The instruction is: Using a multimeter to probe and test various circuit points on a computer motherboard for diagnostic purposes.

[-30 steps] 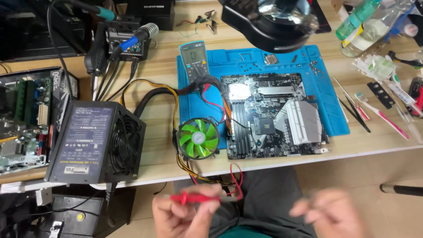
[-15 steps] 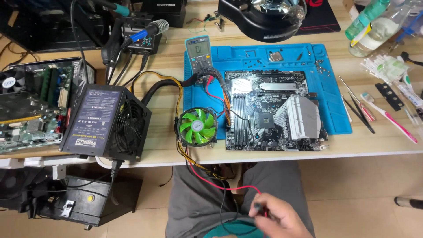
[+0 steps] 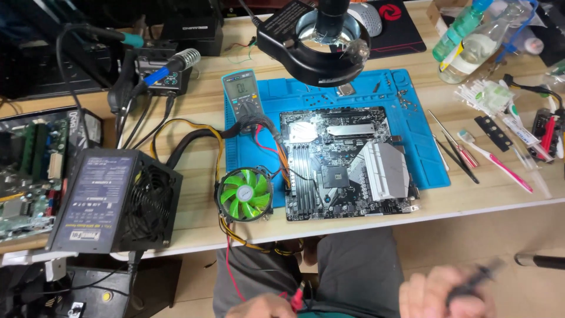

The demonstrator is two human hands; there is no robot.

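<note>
The person wears grey trousers (image 3: 353, 271), and a strip of teal garment (image 3: 329, 309) shows at the bottom edge. Both hands are bare: the left hand (image 3: 259, 306) is partly cut off, the right hand (image 3: 444, 294) is motion-blurred.

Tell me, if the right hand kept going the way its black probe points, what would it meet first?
Hard to say for sure: the right hand is blurred, but its black probe points up-right toward the table edge below the pink toothbrush.

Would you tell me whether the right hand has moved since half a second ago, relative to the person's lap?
Yes. The right hand, blurred and holding a dark probe, now sits farther right, off the grey trousers.
</note>
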